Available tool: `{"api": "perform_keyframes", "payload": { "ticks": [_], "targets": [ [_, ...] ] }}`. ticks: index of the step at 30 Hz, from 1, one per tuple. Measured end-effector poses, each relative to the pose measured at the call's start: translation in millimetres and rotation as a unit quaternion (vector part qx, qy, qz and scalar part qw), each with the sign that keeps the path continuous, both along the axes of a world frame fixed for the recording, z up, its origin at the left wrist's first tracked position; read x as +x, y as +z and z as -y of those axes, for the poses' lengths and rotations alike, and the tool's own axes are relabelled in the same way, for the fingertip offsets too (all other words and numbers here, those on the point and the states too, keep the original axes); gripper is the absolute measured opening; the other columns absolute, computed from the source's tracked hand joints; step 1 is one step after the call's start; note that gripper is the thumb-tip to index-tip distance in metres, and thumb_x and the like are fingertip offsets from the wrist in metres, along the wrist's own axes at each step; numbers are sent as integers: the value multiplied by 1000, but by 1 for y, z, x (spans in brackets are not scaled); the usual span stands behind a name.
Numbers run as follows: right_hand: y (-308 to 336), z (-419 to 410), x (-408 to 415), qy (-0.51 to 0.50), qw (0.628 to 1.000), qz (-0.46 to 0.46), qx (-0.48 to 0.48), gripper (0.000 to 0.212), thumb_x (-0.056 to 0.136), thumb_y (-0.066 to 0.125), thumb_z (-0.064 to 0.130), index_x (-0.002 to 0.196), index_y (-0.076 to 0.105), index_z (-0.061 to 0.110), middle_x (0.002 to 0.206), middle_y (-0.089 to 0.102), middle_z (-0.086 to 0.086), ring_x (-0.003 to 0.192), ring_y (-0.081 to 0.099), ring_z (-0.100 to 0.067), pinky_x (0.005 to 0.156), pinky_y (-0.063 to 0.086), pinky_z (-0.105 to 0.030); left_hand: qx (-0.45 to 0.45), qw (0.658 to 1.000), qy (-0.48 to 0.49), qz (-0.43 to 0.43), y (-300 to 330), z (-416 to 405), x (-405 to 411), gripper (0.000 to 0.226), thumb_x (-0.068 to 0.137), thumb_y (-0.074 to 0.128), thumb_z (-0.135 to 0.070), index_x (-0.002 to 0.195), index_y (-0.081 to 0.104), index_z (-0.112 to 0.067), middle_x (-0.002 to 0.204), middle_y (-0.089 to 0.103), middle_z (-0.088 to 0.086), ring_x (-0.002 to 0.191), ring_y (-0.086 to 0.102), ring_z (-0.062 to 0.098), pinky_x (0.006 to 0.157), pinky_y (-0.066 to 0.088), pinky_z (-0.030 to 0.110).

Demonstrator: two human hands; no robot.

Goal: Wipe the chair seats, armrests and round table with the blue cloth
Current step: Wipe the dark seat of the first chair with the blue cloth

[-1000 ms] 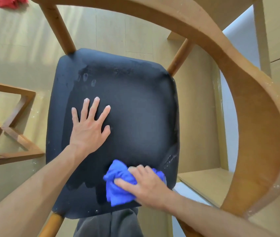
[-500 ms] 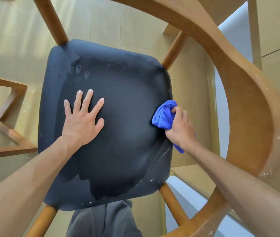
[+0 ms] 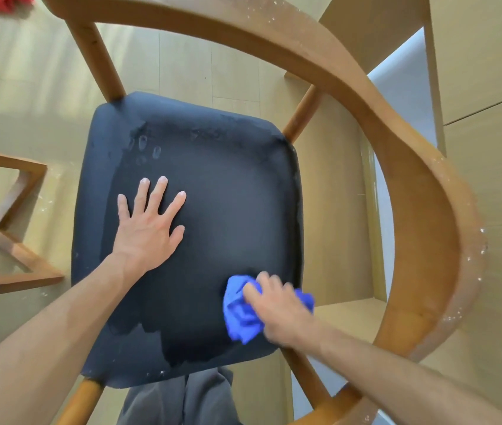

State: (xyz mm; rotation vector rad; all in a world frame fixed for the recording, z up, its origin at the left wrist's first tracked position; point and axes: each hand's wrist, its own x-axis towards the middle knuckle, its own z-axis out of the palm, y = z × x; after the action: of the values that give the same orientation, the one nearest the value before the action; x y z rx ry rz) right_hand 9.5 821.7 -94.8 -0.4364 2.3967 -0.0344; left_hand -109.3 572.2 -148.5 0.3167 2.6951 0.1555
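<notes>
Your left hand (image 3: 148, 230) lies flat on the seat (image 3: 228, 191), left of centre, fingers spread toward the back. Your right hand (image 3: 277, 308) sits on the cloth (image 3: 240, 314) at the seat's near right corner. The armrest (image 3: 396, 167) curves round behind and to the right. A wooden frame (image 3: 13, 240) lies left, on the floor (image 3: 29, 96).
</notes>
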Motion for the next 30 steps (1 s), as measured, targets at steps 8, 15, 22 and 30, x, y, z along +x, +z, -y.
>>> {"api": "perform_keyframes", "payload": {
  "ticks": [8, 15, 22, 30],
  "targets": [
    [-6, -37, -127, -296, 943, -138, 55, 43, 78, 56, 4, 119, 41, 8, 115, 40, -14, 96, 46, -33, 71, 43, -39, 3, 1000, -8, -21, -3, 2, 2, 64, 95, 40, -47, 153, 16, -30, 161, -2, 7, 146, -6, 32, 113, 8, 60],
    [-2, 84, 50, 116, 990, 9, -78, 62, 33, 78, 24, 86, 47, 26, 82, 49, -1, 62, 47, -19, 52, 29, -27, 3, 1000, -15, -9, -2, 4, 2, 65, 96, 37, -48, 153, 11, -31, 161, -7, 5, 147, -9, 31, 115, 8, 58],
    [-9, 35, -18, 104, 981, -97, -130, 59, 41, 73, 11, 93, 51, 27, 86, 53, -1, 62, 48, -22, 51, 38, -28, 3, 999, -31, -6, 2, 9, 6, 62, 99, 34, -45, 154, 8, -29, 162, -10, 5, 148, -10, 30, 116, 6, 56],
    [-26, 6, -207, -435, 874, -185, -111, 45, 83, 58, 15, 125, 43, 21, 122, 42, -15, 101, 53, -38, 86, 46, -40, 20, 997, -10, -80, 5, 19, 51, 63, 85, 63, -40, 143, 46, -21, 155, 30, 14, 142, 28, 38, 107, 32, 62]
  ]
}}
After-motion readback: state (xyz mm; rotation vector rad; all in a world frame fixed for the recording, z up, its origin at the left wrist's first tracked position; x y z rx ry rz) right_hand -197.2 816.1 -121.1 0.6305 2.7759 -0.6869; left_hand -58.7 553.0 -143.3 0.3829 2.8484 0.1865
